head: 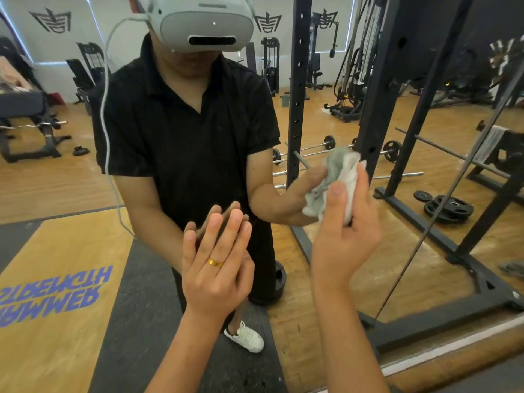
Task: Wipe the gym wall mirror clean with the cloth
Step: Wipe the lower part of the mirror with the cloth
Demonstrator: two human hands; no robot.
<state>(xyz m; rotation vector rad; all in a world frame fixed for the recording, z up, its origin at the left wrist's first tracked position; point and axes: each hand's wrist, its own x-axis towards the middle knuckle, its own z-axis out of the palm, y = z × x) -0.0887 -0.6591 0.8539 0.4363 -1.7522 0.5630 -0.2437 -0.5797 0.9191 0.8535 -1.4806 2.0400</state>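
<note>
**Two hands at the glass, one with the cloth**

Both hands are raised to the mirror (56, 180). The right hand (344, 236) grips a bunched pale cloth (348, 174), the thumb laid across its front and the fingers curled round the far side. The cloth's upper end meets its own greyer reflection, so it sits against the glass, to the right of the person's mirrored torso. The left hand (215, 256) holds nothing. Its fingers are straight and close together, their tips meeting their reflection on the glass, and a gold ring (215, 262) sits on one finger.

Beyond the hands, the mirror shows the person in a black polo shirt (184, 123), a white headset (204, 24) with a pale cable (106, 109) trailing down one side, and a white shoe (246, 336). Just right of the cloth stands a black rack upright (377, 109). Weight plates (448, 208) lie on the wooden floor near its base, with barbells (312, 147) farther back.
</note>
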